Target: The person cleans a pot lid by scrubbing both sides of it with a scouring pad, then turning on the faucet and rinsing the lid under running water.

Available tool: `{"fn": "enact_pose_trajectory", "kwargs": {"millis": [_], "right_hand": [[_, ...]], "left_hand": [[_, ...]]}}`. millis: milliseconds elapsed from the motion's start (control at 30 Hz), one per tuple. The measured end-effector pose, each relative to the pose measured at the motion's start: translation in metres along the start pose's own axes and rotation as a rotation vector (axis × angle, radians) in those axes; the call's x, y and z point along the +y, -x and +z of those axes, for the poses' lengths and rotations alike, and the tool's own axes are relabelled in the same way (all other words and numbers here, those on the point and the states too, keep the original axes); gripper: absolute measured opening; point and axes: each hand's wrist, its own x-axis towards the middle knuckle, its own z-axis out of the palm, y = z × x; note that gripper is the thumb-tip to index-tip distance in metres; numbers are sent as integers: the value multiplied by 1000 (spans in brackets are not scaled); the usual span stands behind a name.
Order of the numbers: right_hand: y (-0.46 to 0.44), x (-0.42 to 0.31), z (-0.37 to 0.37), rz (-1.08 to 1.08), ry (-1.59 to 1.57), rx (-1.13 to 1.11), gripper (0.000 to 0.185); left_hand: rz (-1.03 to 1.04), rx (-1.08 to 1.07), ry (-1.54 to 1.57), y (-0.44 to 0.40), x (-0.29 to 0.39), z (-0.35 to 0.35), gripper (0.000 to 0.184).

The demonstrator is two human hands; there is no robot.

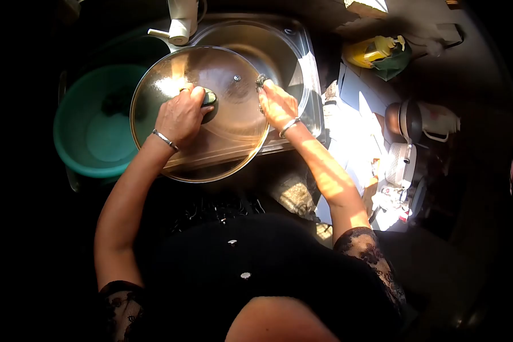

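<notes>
A large round glass pot lid [228, 131] with a metal rim lies over the sink [302, 80], partly covering its basin. My left hand [182, 117] is closed around the dark knob [210, 98] at the lid's middle. At the lid's right edge, my right hand [278, 105] grips a dark, rough scouring pad [261, 81] against the glass. The fingertips of that hand are partly hidden behind the pad and the rim.
Left of the lid sits a green basin [105, 137] with a dark lump inside. A white faucet [179, 28] rises behind the lid. On the right are a yellow bottle [370, 52], a white jug [439, 121] and a perforated metal strainer [400, 165].
</notes>
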Motion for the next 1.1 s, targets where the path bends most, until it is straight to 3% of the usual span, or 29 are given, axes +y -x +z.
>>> {"fn": "enact_pose_trajectory", "kwargs": {"millis": [67, 133, 300, 367, 433, 567, 667, 733, 800, 900, 967, 1033, 1100], "right_hand": [[-54, -5, -8, -48, -17, -112, 20], [-63, -7, 0, -115, 32, -70, 23], [41, 0, 7, -156, -47, 57, 16], [66, -5, 12, -70, 38, -20, 15], [45, 1, 11, -117, -28, 51, 18], [-31, 0, 2, -12, 36, 53, 17], [-29, -15, 3, -45, 62, 55, 17], [10, -38, 10, -187, 51, 90, 19], [47, -60, 35, -421, 103, 307, 20], [63, -73, 34, -487, 29, 179, 17], [33, -49, 27, -321, 78, 233, 17], [-4, -20, 5, 32, 95, 146, 17], [-13, 7, 6, 53, 64, 154, 20]], "left_hand": [[-18, -25, -11, -1, 0, -1, 25], [-34, -29, -23, -1, 3, -1, 25], [-53, 10, -3, 0, 6, -3, 24], [-51, 8, -2, 0, 4, 0, 24], [-65, 2, -1, -1, 3, 0, 24], [-120, 30, 10, -10, 11, 2, 25], [-132, 134, 26, -17, 13, 13, 27], [-169, 152, 30, -22, 18, 14, 29], [-183, 207, 25, -28, 16, 25, 33], [-175, 220, 63, -32, 18, 30, 33], [-194, 222, 69, -33, 21, 29, 32], [-217, 216, 72, -31, 23, 29, 31], [-202, 216, 68, -28, 21, 32, 32]]}}
